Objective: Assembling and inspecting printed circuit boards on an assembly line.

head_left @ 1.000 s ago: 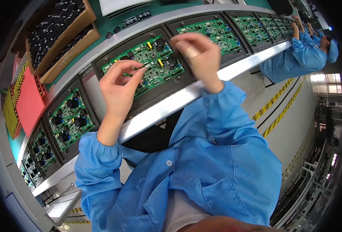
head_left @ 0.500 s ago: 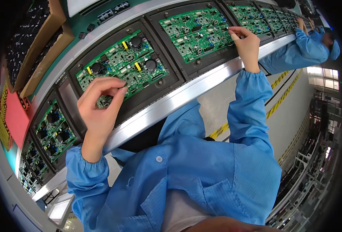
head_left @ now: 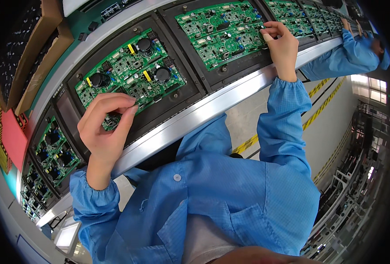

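Over the near edge of a green circuit board (head_left: 126,75), my left hand (head_left: 104,125) is closed in a pinch. Whatever lies between its thumb and forefinger is too small to make out. This board carries yellow block components (head_left: 147,75) and black round coils (head_left: 162,74), and it sits in a dark carrier frame (head_left: 184,95). To its right, a second green board (head_left: 221,35) shows bare ring-marked spots where no coils stand. My right hand (head_left: 284,49) pinches at that board's right edge, with its fingertips by small parts; anything held is hidden.
A silver rail (head_left: 186,115) runs along the near side of the line of carriers. Cardboard boxes (head_left: 40,66) of dark parts stand at far left, near a red sheet (head_left: 14,138). A co-worker in blue (head_left: 355,55) works farther along on the right.
The boards, boxes and my left hand appear shifted slightly left in the picture. My left hand stays pinched by the same board. The right hand has barely moved, still pinching.
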Demonstrator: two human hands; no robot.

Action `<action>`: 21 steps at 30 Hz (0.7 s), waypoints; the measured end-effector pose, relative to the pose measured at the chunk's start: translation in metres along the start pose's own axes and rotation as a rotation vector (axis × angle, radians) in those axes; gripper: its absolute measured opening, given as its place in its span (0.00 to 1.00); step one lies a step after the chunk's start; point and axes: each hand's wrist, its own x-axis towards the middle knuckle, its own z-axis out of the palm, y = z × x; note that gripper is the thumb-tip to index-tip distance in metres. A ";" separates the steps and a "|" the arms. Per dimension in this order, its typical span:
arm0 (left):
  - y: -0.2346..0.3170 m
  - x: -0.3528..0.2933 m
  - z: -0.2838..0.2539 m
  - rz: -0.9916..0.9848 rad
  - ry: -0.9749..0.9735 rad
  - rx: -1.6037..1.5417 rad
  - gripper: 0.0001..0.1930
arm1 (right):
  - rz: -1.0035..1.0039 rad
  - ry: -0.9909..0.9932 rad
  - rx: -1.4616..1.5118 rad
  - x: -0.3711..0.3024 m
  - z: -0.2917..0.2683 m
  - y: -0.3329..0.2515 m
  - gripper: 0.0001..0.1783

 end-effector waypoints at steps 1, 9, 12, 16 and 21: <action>0.000 0.000 0.000 0.009 0.000 0.002 0.10 | -0.006 0.002 -0.014 0.000 0.000 -0.001 0.14; 0.001 0.002 0.002 0.043 -0.031 0.031 0.11 | -0.002 0.007 -0.067 -0.005 0.002 -0.004 0.14; 0.002 0.002 0.001 0.089 -0.055 0.078 0.11 | -0.021 0.028 -0.154 -0.005 0.006 -0.009 0.12; 0.008 0.008 0.012 0.069 -0.098 0.116 0.09 | -0.032 0.032 -0.213 -0.004 0.005 -0.005 0.10; 0.050 0.053 0.032 0.281 -0.291 0.170 0.09 | -0.005 0.090 -0.003 -0.006 -0.002 -0.039 0.07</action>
